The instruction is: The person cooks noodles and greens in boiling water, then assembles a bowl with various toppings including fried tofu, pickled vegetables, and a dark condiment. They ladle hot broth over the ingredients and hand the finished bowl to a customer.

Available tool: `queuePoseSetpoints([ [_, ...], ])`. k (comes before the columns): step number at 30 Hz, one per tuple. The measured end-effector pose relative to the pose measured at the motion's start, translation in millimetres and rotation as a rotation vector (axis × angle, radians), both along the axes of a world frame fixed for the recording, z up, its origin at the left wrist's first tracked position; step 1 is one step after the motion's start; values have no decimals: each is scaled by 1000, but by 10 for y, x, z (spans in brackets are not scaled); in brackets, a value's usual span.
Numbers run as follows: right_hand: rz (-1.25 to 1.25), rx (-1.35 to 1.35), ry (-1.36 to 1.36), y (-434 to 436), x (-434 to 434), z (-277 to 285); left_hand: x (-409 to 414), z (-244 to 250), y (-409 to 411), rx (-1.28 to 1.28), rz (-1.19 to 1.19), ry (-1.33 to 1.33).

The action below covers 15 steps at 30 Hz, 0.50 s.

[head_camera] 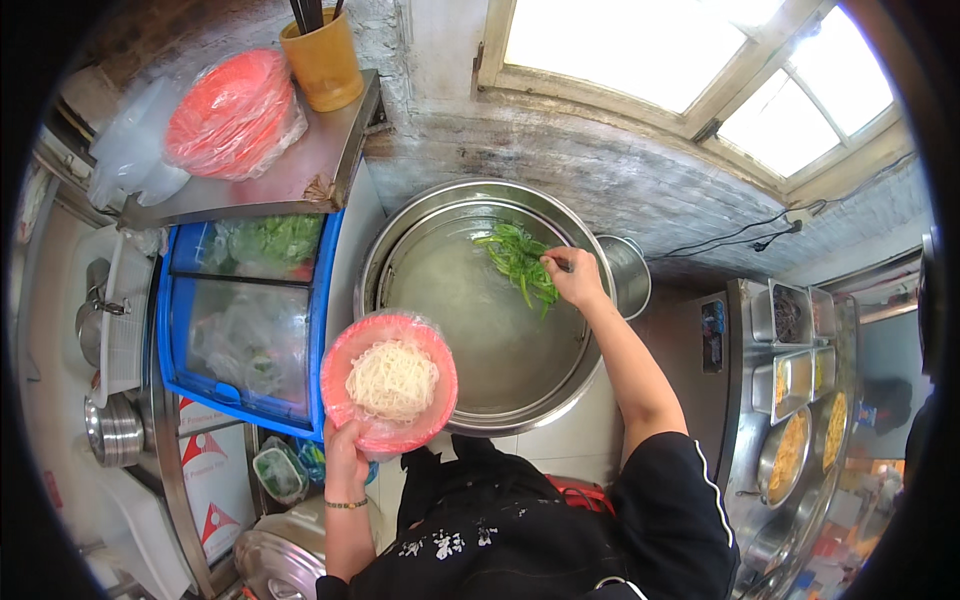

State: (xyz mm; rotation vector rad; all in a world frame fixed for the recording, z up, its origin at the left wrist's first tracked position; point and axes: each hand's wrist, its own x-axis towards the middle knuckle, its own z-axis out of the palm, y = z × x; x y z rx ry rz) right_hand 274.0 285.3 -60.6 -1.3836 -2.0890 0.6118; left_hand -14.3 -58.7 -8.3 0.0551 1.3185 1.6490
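My left hand [346, 450] grips the near rim of a pink bowl [335, 360] lined with clear plastic film. White noodles [394, 379] lie heaped inside it, and the bowl overlaps the near left edge of a large round metal pot [371, 274]. Cloudy liquid [457, 300] fills much of that pot. Over its right side my right hand [576, 276] pinches something thin and dark, perhaps chopsticks, mostly hidden by the fingers. Green leafy vegetables [523, 262] are at its fingertips, low over or in the liquid.
A blue-framed glass-topped chest [319, 352] stands left of the pot. Above it, a metal shelf [255, 196] carries stacked pink bowls [232, 112] in plastic and a yellow utensil holder [324, 64]. A smaller metal pot [628, 277] adjoins the right. Food trays [784, 384] line the right counter.
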Motion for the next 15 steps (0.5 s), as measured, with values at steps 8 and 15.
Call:
queuePoseSetpoints([
  [8,-176,-358,416,-54,536,921,-1,-36,-157,-52,20,2],
  [15,-128,-209,100,-451,637,685,-32,37,-71,-38,-32,13],
])
